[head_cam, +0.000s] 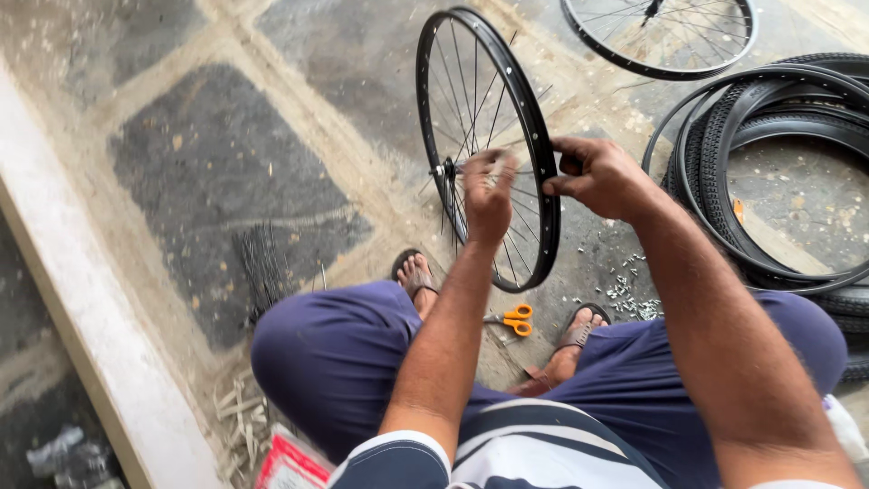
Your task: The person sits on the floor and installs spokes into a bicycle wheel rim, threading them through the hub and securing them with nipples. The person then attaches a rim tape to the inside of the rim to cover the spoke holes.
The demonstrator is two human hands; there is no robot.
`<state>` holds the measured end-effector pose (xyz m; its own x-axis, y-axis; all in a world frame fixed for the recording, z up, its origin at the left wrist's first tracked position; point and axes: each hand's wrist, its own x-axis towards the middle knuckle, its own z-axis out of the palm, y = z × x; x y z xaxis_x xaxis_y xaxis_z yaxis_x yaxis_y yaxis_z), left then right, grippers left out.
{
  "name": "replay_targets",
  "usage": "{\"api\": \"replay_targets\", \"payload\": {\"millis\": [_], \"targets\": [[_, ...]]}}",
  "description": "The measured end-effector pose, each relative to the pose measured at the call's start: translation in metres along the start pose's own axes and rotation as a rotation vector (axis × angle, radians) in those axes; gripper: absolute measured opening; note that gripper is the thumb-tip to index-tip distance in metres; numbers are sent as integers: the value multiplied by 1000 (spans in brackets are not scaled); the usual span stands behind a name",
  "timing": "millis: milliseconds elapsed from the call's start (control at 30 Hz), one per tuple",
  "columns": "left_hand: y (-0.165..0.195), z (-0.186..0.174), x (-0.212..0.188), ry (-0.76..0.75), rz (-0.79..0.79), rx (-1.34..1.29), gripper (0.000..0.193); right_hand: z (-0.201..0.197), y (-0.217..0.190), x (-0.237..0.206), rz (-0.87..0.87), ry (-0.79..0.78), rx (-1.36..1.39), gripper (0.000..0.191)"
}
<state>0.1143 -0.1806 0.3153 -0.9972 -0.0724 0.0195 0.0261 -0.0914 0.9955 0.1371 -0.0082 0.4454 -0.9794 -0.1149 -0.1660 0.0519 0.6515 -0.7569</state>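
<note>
Tyres (797, 118), scissors (518, 319) and nipples (625, 292) lie around the held wheel (534, 136)

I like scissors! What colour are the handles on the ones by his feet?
Orange. The scissors lie on the floor between the sandalled feet, seen in the head view.

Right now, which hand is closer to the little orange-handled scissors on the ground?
Left. The left hand, up among the spokes of the black wheel rim, sits almost straight above the orange-handled scissors. The right hand pinches the rim farther off to the side.
</note>
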Motion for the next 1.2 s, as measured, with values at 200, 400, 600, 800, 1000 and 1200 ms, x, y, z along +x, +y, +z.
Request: {"api": "replay_targets", "payload": {"millis": [200, 400, 600, 800, 1000, 1200], "targets": [[-34, 23, -16, 368, -457, -334, 40, 14, 8, -6, -44, -5, 89, 58], [-45, 12, -25, 280, -569, -431, 33, 10, 3, -6, -23, 43, 61, 62], [-25, 4, -60, -75, -559, -778, 16, 19, 3, 4, 76, 21, 186, 59], [6, -10, -50, -215, -479, -1043, 20, 64, 77, -8, 121, 204, 787, 21], [25, -14, -38, -229, -484, -1099, 28, 132, 128, -68, 412, 251, 1274, 26], [24, -13, -40, -210, -496, -1183, 32, 121, 110, -84, 374, 340, 1257, 19]]}}
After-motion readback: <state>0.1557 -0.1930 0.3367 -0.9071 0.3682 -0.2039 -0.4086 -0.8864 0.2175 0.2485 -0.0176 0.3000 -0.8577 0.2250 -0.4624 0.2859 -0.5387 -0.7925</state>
